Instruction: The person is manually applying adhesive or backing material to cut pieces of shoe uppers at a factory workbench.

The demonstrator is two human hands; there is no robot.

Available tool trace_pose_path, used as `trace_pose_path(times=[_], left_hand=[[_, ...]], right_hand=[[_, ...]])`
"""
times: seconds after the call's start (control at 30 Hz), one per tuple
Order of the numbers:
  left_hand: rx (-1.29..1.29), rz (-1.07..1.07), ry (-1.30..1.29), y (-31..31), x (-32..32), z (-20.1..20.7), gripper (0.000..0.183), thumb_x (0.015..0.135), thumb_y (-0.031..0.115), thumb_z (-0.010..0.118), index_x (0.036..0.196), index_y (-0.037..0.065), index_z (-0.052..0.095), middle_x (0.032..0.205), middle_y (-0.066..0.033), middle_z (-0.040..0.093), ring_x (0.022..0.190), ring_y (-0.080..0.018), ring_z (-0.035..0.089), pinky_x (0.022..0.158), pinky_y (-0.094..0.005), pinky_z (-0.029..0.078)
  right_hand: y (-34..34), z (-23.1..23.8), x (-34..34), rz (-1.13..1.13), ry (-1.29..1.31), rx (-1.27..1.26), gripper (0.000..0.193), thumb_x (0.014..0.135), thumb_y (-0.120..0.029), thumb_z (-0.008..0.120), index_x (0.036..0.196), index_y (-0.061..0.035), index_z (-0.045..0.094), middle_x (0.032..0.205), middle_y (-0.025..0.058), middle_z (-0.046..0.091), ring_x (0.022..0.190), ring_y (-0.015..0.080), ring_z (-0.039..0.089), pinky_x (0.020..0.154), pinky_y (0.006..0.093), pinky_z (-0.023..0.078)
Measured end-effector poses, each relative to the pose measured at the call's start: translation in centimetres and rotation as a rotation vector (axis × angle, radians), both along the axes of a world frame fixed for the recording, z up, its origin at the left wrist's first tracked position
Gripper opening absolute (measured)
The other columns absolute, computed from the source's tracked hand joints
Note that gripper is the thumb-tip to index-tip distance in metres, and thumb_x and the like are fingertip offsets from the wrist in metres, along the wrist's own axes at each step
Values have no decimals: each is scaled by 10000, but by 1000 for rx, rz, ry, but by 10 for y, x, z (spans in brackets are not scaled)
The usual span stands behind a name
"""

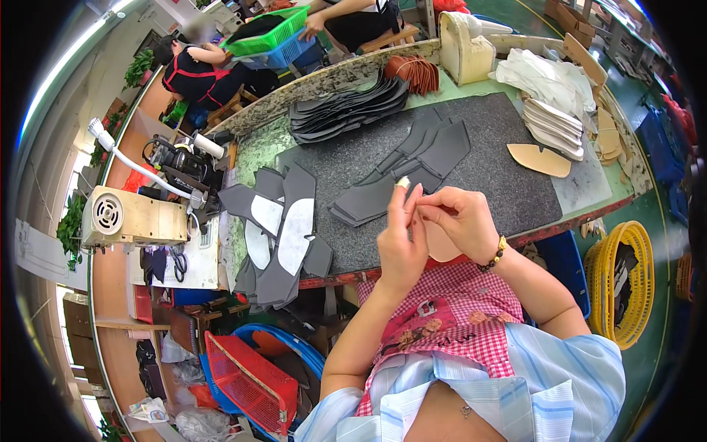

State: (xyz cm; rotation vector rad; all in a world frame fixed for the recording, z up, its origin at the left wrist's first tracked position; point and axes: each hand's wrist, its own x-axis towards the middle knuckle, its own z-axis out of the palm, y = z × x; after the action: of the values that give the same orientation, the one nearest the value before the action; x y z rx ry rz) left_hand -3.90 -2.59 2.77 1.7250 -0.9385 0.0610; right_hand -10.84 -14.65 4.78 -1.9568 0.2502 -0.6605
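Note:
My left hand (pixel 402 247) and my right hand (pixel 462 219) meet above the table's near edge. Thumb and fingertips are pinched together on the right hand, right against the left fingers; anything between them is too small to make out. The left fingers are drawn close together, with a white cover (pixel 403 183) on one fingertip. Below the right hand shows part of a rounded beige piece (pixel 442 244). Just beyond the hands, dark grey cut pieces (pixel 434 156) lie overlapped on a dark speckled mat (pixel 508 169).
Left on the table are grey pieces with white patches (pixel 296 247). Behind stand a black stack (pixel 346 109) and a brown bundle (pixel 414 74). Cream pieces (pixel 551 127) lie right. A machine (pixel 136 215) is left; a yellow basket (pixel 622 283) stands right. A co-worker handles a green crate (pixel 266 33).

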Motion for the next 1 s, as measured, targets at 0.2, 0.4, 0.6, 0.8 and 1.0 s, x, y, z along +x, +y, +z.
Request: trace_pose_path(times=[0.2,0.4,0.6,0.8,1.0], left_hand=[[-111,42,-231,-1,-9,-5,485,901,-79,478,1362,-80,327,1199,-229,616,1041,-295,652,833,-334,541],[-259,-132,333,4,-15,16,435,930,-55,484,1348,-57,361,1138,-217,650,987,-216,664,839,-292,529],[-484,-192,826,2,-6,5,354,953,39,545,1280,-23,427,1100,-202,661,992,-154,640,859,-268,516],[-487,-204,846,3,-1,-3,319,962,121,557,1242,16,445,1058,-224,665,851,-171,677,748,-278,555],[-450,-275,1050,11,66,-1,318,934,115,596,1211,29,465,955,-194,687,775,-204,692,676,-316,573]], right_hand=[[-5,13,-5,155,108,329,142,828,-87,688,889,41,699,766,110,703,666,127,675,634,244,536],[-13,7,-8,293,111,625,136,825,-71,679,860,59,687,742,54,682,662,81,635,612,213,524],[7,5,-7,84,-11,125,138,812,-83,626,758,43,634,651,110,635,530,153,608,511,269,472],[14,11,-12,26,-115,-256,52,767,-31,625,735,8,613,685,114,613,630,247,622,588,329,485],[3,20,-71,544,-175,54,59,698,17,566,711,-8,617,748,140,676,700,240,688,646,279,531]])
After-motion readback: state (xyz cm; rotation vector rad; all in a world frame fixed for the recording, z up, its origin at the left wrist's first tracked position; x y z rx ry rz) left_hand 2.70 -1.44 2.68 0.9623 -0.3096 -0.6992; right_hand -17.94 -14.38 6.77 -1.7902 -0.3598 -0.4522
